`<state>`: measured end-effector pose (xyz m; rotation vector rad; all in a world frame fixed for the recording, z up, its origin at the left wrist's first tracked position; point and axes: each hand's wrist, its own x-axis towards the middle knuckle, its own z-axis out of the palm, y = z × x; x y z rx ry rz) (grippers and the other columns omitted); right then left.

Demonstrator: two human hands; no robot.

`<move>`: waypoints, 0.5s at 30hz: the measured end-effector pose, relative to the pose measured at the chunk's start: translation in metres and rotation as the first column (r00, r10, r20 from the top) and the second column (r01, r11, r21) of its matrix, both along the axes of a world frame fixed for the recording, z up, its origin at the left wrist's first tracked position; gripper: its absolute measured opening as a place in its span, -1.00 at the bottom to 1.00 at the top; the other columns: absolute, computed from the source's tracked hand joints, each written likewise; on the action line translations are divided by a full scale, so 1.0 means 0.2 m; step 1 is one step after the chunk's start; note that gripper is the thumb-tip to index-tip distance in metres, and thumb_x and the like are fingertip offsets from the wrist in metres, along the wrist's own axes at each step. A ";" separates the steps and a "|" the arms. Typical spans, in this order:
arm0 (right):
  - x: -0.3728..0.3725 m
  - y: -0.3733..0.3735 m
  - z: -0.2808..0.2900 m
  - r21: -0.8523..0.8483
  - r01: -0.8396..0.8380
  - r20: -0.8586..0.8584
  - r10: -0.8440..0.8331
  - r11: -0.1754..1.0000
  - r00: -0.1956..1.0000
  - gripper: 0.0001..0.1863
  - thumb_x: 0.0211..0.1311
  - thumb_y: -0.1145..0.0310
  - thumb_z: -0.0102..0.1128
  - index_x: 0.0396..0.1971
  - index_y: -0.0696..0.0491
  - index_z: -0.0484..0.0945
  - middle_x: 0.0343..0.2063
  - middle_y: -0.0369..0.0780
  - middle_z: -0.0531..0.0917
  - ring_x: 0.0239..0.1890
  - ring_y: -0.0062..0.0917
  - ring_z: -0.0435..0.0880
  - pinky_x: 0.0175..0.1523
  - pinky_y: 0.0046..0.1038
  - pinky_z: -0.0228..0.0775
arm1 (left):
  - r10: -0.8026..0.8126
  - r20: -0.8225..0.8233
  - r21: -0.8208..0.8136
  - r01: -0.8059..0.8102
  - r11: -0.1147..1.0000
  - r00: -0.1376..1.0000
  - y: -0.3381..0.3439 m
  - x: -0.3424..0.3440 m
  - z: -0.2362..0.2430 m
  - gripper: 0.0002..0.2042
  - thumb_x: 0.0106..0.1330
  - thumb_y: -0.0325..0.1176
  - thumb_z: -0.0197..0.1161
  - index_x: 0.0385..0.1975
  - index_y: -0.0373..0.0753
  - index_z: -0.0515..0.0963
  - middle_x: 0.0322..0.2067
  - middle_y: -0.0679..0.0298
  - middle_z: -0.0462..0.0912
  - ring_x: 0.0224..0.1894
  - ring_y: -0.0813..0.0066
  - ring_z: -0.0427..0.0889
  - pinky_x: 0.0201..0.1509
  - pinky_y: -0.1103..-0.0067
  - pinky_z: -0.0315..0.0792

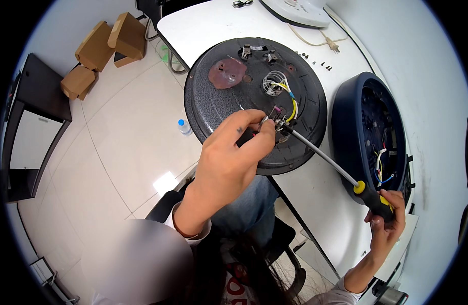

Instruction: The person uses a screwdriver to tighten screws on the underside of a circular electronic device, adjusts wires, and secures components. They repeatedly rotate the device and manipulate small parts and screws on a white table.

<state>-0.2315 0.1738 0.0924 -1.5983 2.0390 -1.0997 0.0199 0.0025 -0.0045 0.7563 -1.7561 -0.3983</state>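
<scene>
With dark screws out, upper right, and yellow wire seemingly attached, our left hand pinches a silver fitting, our right hand a black-and-yellow screwdriver.

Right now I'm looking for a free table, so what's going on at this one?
Someone is working on a round dark disc. The right hand grips a black-and-yellow screwdriver, its far end among small metal parts on the disc. The left hand has its fingertips there too; exactly what they touch is unclear. Loose screws lie on the white table, near a round blue housing.
</scene>
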 end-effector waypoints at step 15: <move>0.04 0.02 0.00 -0.100 -0.069 -0.119 0.057 0.993 0.991 -0.48 -0.33 0.58 0.40 -0.23 0.11 0.41 -0.29 -0.17 0.46 -0.21 -0.46 0.54 -0.07 -0.53 0.37 | -0.057 0.024 -0.003 0.058 0.998 0.998 -0.01 0.01 -0.01 -0.77 -0.03 -0.70 0.28 -0.33 -0.40 0.52 -0.32 0.13 0.57 -0.45 0.38 0.58 -0.40 0.65 0.44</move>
